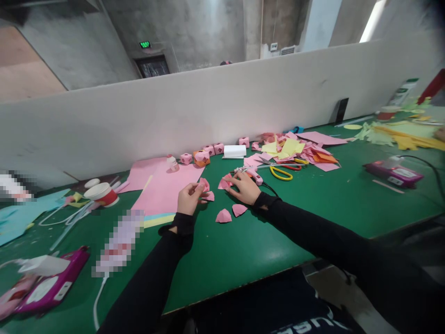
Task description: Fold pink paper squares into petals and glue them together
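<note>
My left hand [187, 198] pinches a small folded pink paper piece [204, 184] between thumb and fingers. Just under its fingertips is another pink paper piece [209, 196]. Across a narrow gap, my right hand [246, 188] has thumb and fingers on a cupped pink paper piece [225, 182]. Two more curved pink paper pieces, one [223, 216] nearer me and one [239, 210] to its right, lie on the green table [243, 246]. A pink glue gun [256, 177] lies right behind my right hand, partly hidden by it.
Yellow-handled scissors [281, 174] and a heap of paper scraps [288, 148] lie at the back right. Pink sheets [167, 185], a small bottle [172, 163] and folded pink boxes [186, 158] are behind my left hand. A paper cup [103, 195] stands left. A low partition [208, 106] borders the table.
</note>
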